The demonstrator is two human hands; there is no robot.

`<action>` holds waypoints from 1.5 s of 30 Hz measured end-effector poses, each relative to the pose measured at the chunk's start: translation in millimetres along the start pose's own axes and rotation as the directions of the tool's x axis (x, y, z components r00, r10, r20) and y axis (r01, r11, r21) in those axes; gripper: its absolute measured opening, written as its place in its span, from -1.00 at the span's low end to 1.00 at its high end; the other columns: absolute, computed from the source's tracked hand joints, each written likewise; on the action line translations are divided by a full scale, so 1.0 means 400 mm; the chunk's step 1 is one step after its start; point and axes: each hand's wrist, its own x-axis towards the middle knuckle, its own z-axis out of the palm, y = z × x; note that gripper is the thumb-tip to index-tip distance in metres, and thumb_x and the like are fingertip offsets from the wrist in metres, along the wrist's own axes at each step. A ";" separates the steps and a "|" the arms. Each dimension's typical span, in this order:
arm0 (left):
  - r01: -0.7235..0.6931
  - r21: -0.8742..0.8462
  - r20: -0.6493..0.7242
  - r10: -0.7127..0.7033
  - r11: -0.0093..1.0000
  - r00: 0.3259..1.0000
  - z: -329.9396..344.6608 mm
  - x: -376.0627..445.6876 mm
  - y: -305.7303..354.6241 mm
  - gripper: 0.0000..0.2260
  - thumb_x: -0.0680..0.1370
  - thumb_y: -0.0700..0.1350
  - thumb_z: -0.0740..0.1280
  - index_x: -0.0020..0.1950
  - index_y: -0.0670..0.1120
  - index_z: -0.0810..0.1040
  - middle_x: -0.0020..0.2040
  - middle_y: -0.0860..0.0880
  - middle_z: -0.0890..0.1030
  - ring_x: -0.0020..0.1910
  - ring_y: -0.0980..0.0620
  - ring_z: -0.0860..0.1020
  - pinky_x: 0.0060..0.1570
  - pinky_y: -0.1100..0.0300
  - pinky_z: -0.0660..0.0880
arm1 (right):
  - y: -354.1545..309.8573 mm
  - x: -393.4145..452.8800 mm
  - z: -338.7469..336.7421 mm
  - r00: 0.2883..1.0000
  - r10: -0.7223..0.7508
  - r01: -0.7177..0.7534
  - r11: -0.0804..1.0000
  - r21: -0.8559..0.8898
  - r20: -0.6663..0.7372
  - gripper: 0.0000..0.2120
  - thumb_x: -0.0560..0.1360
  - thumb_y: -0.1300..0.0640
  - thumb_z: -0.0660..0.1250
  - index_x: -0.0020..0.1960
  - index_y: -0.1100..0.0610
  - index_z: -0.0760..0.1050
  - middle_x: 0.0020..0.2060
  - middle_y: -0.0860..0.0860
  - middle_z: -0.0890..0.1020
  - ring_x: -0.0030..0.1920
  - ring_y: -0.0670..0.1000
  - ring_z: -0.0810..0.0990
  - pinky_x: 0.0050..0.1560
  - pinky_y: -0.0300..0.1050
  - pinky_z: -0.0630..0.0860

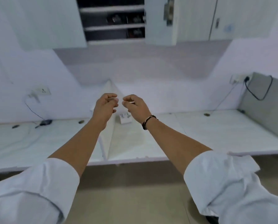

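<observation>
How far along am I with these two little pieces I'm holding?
Picked up: the left hand pinches a thin pale piece, the right hand pinches a second piece. In hand: both are held close but apart above the small white box on the desk. Left, probably: joining them or setting them down.

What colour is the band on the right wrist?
The wristband is black with a pale strand running through it, seen in the head view.
</observation>
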 end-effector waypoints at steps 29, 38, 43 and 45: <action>-0.840 0.477 0.069 0.941 0.259 0.330 0.194 0.428 0.504 -0.64 0.62 -0.08 0.36 0.40 -0.15 0.54 0.29 -0.09 0.58 0.26 -0.01 0.55 0.25 -0.01 0.55 | -0.239 0.467 -0.309 0.696 -0.674 0.636 0.739 -0.222 -0.248 -0.41 0.70 -0.02 0.11 0.67 0.05 0.02 0.64 -0.05 0.20 0.62 -0.04 0.21 0.59 0.10 0.23; -0.569 0.822 0.106 0.981 0.005 0.162 -0.068 0.658 0.378 -0.58 0.56 -0.10 0.37 0.41 -0.15 0.59 0.51 -0.24 0.46 0.42 -0.26 0.47 0.39 -0.15 0.39 | -0.197 0.778 -0.049 0.613 -0.787 0.716 0.511 -0.476 0.078 -0.39 0.71 -0.09 0.12 0.68 -0.04 -0.04 0.68 -0.02 -0.12 0.67 -0.03 -0.19 0.63 0.23 0.01; -0.440 0.897 0.101 0.949 0.043 0.298 -0.222 0.850 0.283 -0.51 0.51 -0.12 0.36 0.44 -0.17 0.54 0.59 -0.19 0.39 0.48 -0.23 0.44 0.41 -0.11 0.38 | -0.166 0.958 0.116 0.627 -0.779 0.599 0.473 -0.647 0.012 -0.37 0.69 -0.17 0.13 0.67 -0.11 -0.02 0.68 -0.02 -0.13 0.66 0.00 -0.24 0.64 0.15 -0.08; -0.410 0.910 0.106 0.919 0.064 0.379 -0.272 0.938 0.251 -0.46 0.50 -0.12 0.37 0.50 -0.15 0.47 0.61 -0.16 0.37 0.51 -0.19 0.42 0.42 -0.11 0.36 | -0.149 1.036 0.176 0.622 -0.783 0.528 0.447 -0.722 -0.030 -0.39 0.68 -0.17 0.16 0.66 -0.09 0.07 0.68 0.02 -0.03 0.68 0.06 -0.13 0.63 0.15 0.01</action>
